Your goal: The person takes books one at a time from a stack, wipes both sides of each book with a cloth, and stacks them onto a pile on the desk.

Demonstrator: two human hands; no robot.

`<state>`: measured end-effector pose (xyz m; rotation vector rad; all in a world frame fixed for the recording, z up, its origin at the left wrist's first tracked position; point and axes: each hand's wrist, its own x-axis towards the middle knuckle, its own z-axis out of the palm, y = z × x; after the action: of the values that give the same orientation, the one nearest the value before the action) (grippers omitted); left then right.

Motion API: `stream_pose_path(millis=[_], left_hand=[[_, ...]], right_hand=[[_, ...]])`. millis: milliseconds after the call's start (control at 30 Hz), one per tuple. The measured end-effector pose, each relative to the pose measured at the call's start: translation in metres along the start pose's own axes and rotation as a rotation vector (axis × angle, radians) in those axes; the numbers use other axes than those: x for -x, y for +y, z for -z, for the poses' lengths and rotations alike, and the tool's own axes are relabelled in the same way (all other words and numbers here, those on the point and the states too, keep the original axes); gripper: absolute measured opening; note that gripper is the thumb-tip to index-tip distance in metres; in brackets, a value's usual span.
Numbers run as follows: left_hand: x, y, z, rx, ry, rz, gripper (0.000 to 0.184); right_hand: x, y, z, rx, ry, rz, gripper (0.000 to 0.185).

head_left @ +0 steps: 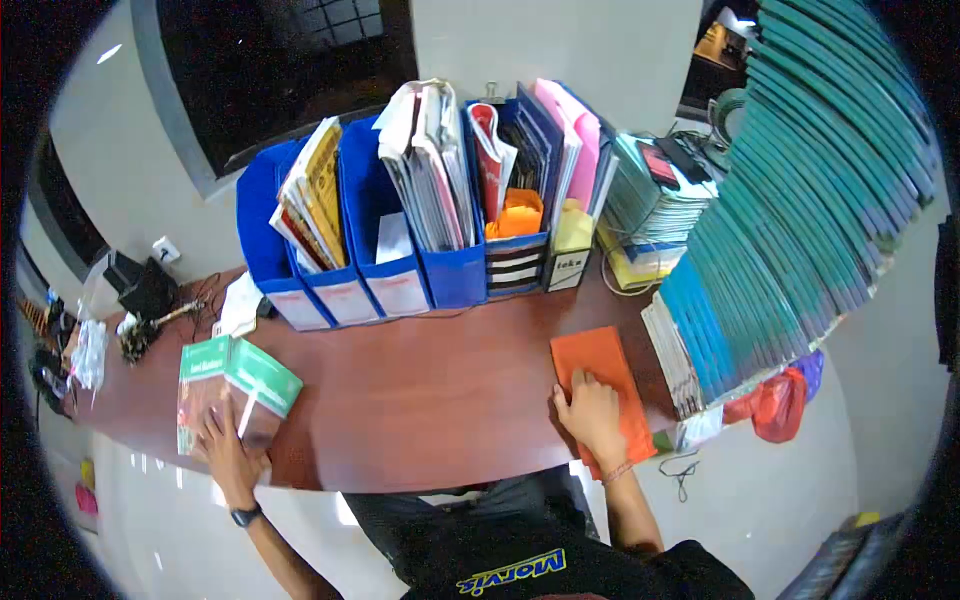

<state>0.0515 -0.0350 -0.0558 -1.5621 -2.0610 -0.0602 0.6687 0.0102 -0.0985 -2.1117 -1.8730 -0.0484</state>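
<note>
The orange cloth [598, 355] is partly covered by the flattened right hand [592, 412]; leftward of it, the green-topped book [250, 368] by the spread left hand [228, 448].

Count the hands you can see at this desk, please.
2: the left hand on the green-and-brown covers, the right hand on the flat orange item. No others show.

Got a flat orange rectangle [590, 352], hard to call folder or book, lying slantwise at the front edge of the desk [430, 400], right side. Over on the left, seeing green-topped, brown printed covers [222, 374] meeting at an angle, can't tell if one book or two.
</note>
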Motion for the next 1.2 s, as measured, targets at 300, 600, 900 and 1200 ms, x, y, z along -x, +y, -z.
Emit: stream_pose_path(millis=[300, 600, 900, 1200], left_hand=[[0.001, 0.119, 0.104, 0.66, -0.37, -0.42, 0.133], [0.019, 0.227, 0.087, 0.64, -0.308, -0.664, 0.117], [0.055, 0.281, 0.103, 0.794, -0.298, -0.582, 0.139], [0.059, 0.239, 0.074, 0.937, -0.345, -0.557, 0.148]], right_hand=[[0.004, 0.009, 0.001, 0.045, -0.036, 0.148, 0.026], [0.011, 0.004, -0.005, -0.021, 0.115, 0.076, 0.016], [0.021, 0.008, 0.012, -0.559, 0.272, 0.162, 0.006], [0.005, -0.093, 0.025, -0.488, 0.142, 0.469, 0.007]])
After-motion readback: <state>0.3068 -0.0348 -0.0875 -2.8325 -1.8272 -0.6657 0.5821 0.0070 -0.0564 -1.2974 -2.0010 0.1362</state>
